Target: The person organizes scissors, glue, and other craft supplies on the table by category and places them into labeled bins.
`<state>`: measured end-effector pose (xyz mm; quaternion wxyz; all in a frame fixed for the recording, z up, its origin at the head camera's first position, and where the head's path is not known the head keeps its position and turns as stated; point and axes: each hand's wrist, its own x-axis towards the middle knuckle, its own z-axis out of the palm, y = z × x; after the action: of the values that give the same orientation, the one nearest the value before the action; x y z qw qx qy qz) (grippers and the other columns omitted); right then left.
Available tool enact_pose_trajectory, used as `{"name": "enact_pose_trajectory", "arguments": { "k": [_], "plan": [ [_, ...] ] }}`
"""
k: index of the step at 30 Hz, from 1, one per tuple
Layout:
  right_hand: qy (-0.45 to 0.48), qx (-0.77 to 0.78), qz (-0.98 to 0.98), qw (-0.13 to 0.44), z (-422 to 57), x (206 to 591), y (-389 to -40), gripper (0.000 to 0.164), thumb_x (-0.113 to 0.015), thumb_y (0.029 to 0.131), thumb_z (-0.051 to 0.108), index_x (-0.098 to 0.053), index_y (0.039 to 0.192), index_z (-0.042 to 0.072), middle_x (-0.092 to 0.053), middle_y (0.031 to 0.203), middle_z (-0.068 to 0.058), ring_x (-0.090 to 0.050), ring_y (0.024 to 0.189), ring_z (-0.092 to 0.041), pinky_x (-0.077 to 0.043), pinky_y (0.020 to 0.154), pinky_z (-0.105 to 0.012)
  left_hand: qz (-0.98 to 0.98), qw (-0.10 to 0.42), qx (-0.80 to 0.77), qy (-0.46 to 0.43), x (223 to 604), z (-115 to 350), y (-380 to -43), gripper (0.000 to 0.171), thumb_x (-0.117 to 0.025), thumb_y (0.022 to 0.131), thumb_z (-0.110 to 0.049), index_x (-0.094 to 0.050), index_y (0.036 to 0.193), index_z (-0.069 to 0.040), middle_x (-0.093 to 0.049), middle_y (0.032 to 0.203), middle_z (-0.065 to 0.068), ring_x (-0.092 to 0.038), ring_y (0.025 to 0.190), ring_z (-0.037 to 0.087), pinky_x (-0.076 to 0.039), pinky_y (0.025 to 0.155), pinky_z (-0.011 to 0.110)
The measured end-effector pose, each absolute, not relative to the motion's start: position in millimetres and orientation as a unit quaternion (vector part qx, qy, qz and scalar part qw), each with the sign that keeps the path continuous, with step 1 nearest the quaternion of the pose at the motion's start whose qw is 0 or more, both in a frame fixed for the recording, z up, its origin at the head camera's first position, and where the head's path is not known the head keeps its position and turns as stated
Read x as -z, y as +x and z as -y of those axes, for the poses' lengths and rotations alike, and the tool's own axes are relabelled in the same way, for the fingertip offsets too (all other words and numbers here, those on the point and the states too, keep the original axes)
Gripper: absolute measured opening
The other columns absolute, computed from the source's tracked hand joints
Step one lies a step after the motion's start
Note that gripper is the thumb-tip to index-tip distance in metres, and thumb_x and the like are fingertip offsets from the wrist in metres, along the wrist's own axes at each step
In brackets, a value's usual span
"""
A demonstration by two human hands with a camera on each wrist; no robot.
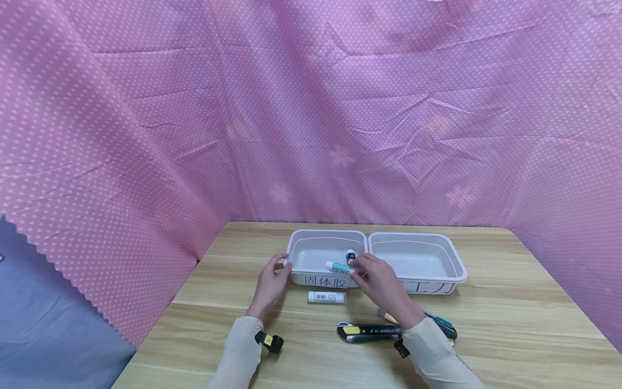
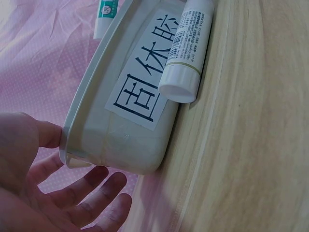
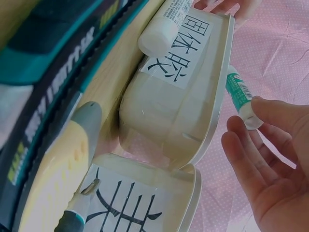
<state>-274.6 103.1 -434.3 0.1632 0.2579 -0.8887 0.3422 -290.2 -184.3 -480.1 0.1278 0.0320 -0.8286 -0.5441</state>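
Observation:
My right hand (image 1: 381,282) pinches a green-and-white glue stick (image 1: 339,267) by one end, between thumb and fingertips. It holds the stick above the front of the left white bin (image 1: 303,278), which bears a label in Chinese characters. Inside that bin lies a small dark-labelled stick (image 1: 351,254), partly hidden by the right hand. At the bin's left corner, my left hand (image 1: 270,282) pinches the rim between thumb and index finger; its other fingers are spread in the left wrist view. A white glue stick (image 1: 326,297) lies on the table before the bin.
A second white bin (image 1: 432,289), also labelled, adjoins the left one on the right. Nearer me, a black-and-yellow utility knife (image 1: 369,332) lies beside a green-and-black cutter (image 1: 444,326) and a yellow-and-grey cutter (image 3: 67,164), partly under my right arm. Pink dotted cloth (image 1: 340,135) hangs behind the table.

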Motion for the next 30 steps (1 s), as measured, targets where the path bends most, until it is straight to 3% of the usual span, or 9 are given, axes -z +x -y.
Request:
{"name": "enact_pose_trajectory", "arguments": {
  "k": [30],
  "plan": [
    [0.259,-0.325,0.894,0.166,-106.7,434.2,-277.0,0.018,-0.081,0.086,0.007,-0.073,0.103,0.009,-0.072,0.099,-0.003,-0.07,0.081,-0.011,-0.058,0.073,-0.023,0.828,0.123,0.546,0.041,481.4,184.6,-292.6,0.038,-0.062,0.103,-0.021,-0.06,0.139,-0.011,-0.068,0.121,0.024,-0.071,0.102,0.037,-0.057,0.085,0.04]
  ]
}}
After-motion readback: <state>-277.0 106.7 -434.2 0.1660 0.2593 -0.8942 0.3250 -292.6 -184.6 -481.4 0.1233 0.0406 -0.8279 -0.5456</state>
